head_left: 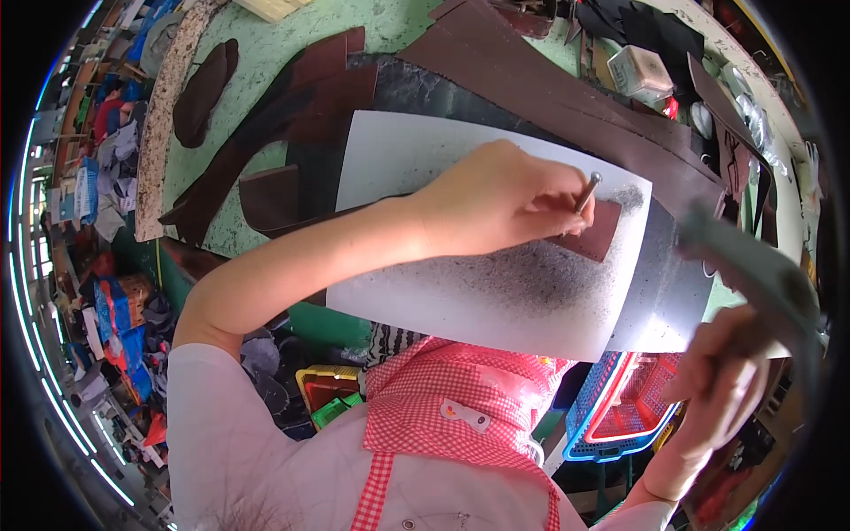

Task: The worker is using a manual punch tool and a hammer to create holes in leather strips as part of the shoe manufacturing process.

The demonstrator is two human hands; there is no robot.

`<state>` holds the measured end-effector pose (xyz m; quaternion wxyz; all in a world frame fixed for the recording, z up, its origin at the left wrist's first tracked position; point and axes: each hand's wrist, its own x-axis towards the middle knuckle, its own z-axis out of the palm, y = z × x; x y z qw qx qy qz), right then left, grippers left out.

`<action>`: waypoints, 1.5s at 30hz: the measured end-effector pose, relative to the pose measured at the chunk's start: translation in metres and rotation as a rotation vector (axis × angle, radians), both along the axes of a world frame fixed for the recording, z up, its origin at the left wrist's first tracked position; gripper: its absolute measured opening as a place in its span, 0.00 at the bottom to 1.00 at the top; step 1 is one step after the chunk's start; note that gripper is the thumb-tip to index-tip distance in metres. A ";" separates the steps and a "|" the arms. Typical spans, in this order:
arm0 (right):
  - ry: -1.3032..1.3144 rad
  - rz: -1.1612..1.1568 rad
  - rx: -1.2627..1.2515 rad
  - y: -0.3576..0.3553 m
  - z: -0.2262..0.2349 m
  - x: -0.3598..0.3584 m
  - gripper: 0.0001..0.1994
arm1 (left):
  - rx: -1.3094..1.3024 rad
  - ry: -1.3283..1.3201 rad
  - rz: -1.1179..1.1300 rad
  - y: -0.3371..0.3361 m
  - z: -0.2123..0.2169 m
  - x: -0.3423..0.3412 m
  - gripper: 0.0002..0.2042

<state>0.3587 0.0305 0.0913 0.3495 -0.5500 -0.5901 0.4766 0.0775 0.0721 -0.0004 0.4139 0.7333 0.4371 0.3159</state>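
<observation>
My left hand (496,199) pinches a thin metal punch (587,190) and stands it upright on a small brown leather piece (595,237). The leather lies on a white cutting board (416,155) that is speckled dark around it. At the right, my right hand (722,380) grips the handle of a grey-green mallet (753,265). The mallet is blurred and raised to the right of the board, apart from the punch.
Large brown leather sheets (549,75) and darker cut pieces (266,199) cover the green table (266,62) behind the board. A small box (639,71) sits at the back right. Blue and red baskets (624,416) and a yellow one (328,389) stand below the table edge.
</observation>
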 end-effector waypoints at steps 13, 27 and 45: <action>0.313 0.842 -0.305 0.058 0.017 -0.012 0.13 | -0.046 -0.111 -0.031 0.000 -0.002 -0.010 0.06; -0.040 0.117 0.083 0.014 -0.003 0.011 0.26 | -0.128 -0.262 0.043 -0.004 -0.004 -0.015 0.06; 0.573 0.468 -0.319 0.038 0.005 -0.013 0.17 | -0.096 -0.175 0.015 -0.012 0.003 -0.022 0.05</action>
